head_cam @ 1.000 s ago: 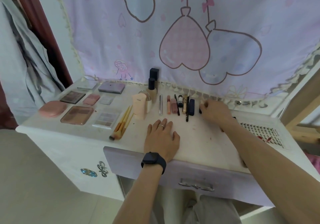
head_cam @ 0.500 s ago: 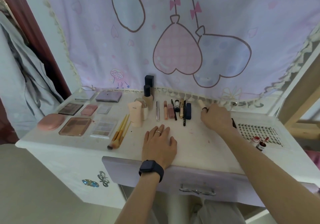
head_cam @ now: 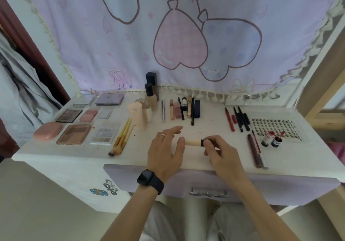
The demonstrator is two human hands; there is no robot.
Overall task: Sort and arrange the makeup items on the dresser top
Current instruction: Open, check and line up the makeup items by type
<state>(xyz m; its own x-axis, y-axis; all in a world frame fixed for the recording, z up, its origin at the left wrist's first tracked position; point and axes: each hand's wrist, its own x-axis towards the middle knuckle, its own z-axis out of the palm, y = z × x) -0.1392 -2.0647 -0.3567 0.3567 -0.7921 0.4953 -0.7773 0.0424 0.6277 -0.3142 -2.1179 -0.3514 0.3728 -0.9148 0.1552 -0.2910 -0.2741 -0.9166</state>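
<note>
A short cream tube with a black cap (head_cam: 193, 142) hovers over the front middle of the white dresser top (head_cam: 211, 123). My right hand (head_cam: 218, 153) grips it by the capped end. My left hand (head_cam: 164, 151) is beside it, fingers loose and raised, with the thumb touching the tube's cream end. Behind the hands lies a row of lip and eye sticks (head_cam: 180, 110). Several palettes and compacts (head_cam: 74, 134) lie in rows at the left, with yellow-handled brushes (head_cam: 123, 136) beside them.
Foundation bottles (head_cam: 151, 95) and a pink upright tube (head_cam: 137, 115) stand at the back middle. At the right lie several pencils (head_cam: 239, 118), a lash sheet (head_cam: 274, 127), two small open bottles (head_cam: 270, 139) and a long dark tube (head_cam: 254, 150). A curtain hangs behind.
My right hand came from the back of the top to the front middle with the cream tube. My left hand lifted off the surface and met the tube's end.
</note>
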